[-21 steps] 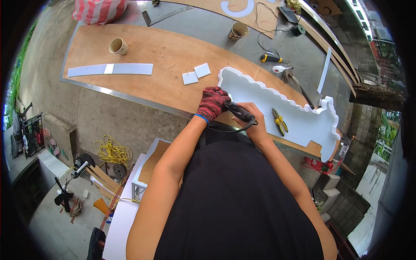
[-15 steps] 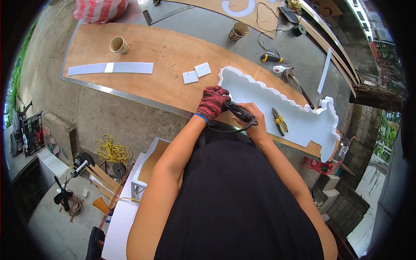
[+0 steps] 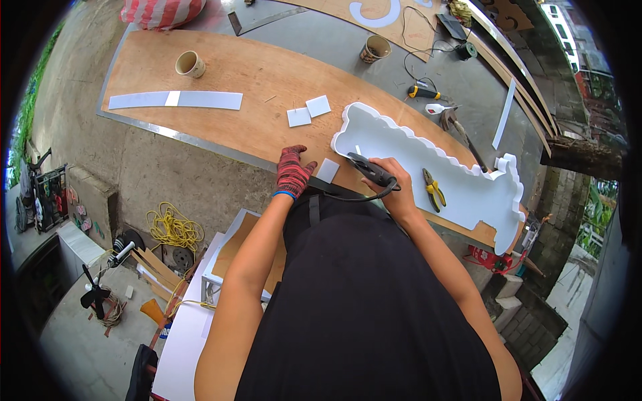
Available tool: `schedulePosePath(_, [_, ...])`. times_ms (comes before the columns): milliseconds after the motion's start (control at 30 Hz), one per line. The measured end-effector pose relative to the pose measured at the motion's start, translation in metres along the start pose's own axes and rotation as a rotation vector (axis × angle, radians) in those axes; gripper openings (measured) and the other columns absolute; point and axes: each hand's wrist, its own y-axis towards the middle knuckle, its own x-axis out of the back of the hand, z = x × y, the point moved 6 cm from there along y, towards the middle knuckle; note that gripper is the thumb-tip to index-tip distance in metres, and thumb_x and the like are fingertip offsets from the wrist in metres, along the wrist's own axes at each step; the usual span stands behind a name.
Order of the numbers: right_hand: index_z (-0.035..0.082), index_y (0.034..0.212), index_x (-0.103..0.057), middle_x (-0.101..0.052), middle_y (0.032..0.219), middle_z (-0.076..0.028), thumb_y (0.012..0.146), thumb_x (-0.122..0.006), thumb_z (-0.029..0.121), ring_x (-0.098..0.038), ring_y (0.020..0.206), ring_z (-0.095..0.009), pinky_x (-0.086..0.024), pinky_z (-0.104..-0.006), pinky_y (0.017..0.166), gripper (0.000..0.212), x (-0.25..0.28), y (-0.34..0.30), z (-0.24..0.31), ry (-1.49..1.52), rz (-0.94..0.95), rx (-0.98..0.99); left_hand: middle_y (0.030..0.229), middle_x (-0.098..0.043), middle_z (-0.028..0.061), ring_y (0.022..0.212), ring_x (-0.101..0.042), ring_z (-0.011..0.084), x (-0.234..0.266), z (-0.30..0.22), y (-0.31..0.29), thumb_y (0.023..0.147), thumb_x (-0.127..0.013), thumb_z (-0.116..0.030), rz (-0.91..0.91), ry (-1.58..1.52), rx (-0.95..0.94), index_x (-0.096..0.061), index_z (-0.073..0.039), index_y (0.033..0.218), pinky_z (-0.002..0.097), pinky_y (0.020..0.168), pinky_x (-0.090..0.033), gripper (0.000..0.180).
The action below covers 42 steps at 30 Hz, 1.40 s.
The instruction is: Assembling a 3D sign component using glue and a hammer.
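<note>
My left hand (image 3: 293, 172), in a red and black knitted glove, is at the board's near edge with its fingers apart and nothing in them. Beside its fingertips lies a small white rectangle (image 3: 328, 170). My bare right hand (image 3: 393, 180) is closed around a black corded hand tool (image 3: 369, 170), whose exact kind I cannot make out. The tool's front end is over the left part of a pale panel (image 3: 401, 154) with a raised, wavy white rim. A small white strip (image 3: 357, 150) shows by the tool's front. Yellow-handled pliers (image 3: 433, 189) lie on the panel.
The long wooden board (image 3: 227, 60) bears a paper cup (image 3: 190, 64), a white strip (image 3: 207, 99) and two white squares (image 3: 318, 105). Beyond it are another cup (image 3: 375, 49), a yellow and black tool (image 3: 422, 91), a hammer (image 3: 461, 134) and a metal square (image 3: 267, 21).
My left hand has drawn back to the left from the tool, and its fingers have spread. The small white rectangle now shows between the hands. My right hand keeps hold of the tool.
</note>
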Motion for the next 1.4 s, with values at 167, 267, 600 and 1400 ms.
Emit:
schedulePosePath(167, [0.005,0.122,-0.073,-0.072,0.104,-0.013,0.081,-0.091,0.011,-0.072,0.091,-0.032,-0.058,-0.0395,0.081,0.046,0.005,-0.006,-0.006,-0.002,-0.009,-0.020,0.133,-0.065,0.0195,0.124,-0.066,0.0366,-0.020,-0.018,0.002,0.081,-0.090,-0.038,0.142,0.038,0.176,-0.068,-0.008,0.134,0.0448,0.110,-0.052,0.064])
schedulePosePath(267, [0.006,0.123,-0.073,-0.071,0.105,-0.014,0.080,-0.091,0.013,-0.072,0.095,-0.035,-0.058,-0.0422,0.083,0.047,-0.001,-0.002,-0.001,0.014,0.008,-0.024,0.137,-0.064,0.0233,0.128,-0.065,0.0363,-0.027,-0.019,0.005,0.082,-0.088,-0.049,0.063,-0.136,0.275,-0.065,-0.007,0.140,0.0461,0.113,-0.049,0.076])
schedulePosePath(600, [0.006,0.122,-0.073,-0.071,0.104,-0.014,0.080,-0.092,0.014,-0.071,0.093,-0.036,-0.058,-0.0431,0.082,0.047,0.001,-0.007,-0.008,0.017,-0.008,-0.032,0.151,-0.052,0.0226,0.137,-0.058,0.0382,-0.043,-0.064,0.009,0.073,-0.092,-0.057,0.203,0.103,0.393,-0.051,-0.007,0.154,0.0494,0.114,-0.049,0.103])
schedulePosePath(1400, [0.003,0.118,-0.072,-0.070,0.102,-0.018,0.078,-0.091,0.012,-0.069,0.095,-0.040,-0.056,-0.0459,0.083,0.045,0.002,-0.012,-0.024,0.064,-0.059,0.052,0.148,-0.056,0.0263,0.139,-0.055,0.0414,-0.050,-0.073,0.007,0.066,-0.096,-0.056,0.115,0.077,0.317,-0.055,-0.004,0.149,0.0495,0.116,-0.047,0.106])
